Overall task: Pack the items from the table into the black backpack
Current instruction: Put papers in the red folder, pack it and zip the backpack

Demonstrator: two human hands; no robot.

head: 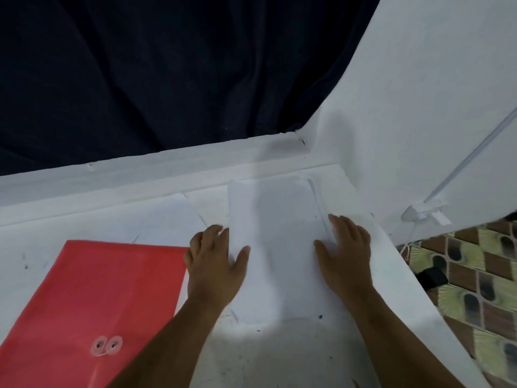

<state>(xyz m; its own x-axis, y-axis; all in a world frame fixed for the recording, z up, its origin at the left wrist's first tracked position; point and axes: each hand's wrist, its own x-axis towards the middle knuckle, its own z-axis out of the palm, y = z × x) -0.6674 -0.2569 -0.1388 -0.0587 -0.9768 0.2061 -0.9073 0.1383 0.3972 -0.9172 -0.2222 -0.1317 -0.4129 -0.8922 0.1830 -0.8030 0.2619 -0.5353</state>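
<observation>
A stack of white paper sheets [277, 236] lies on the white table [293, 357], near its far right corner. My left hand [214, 264] grips the stack's left edge, fingers curled at the edge and thumb on top. My right hand [345, 250] lies flat on the stack's right side with fingers spread. A red plastic envelope folder [92, 298] with a string-and-button clasp [107, 345] lies to the left, its corner under my left wrist. The black backpack is not in view.
A dark blue curtain [167, 74] hangs behind the table. A white wall [419, 107] rises at the right with a cable conduit [470, 158]. Past the table's right edge is patterned tile floor [475, 289] with a dark object [432, 277] on it.
</observation>
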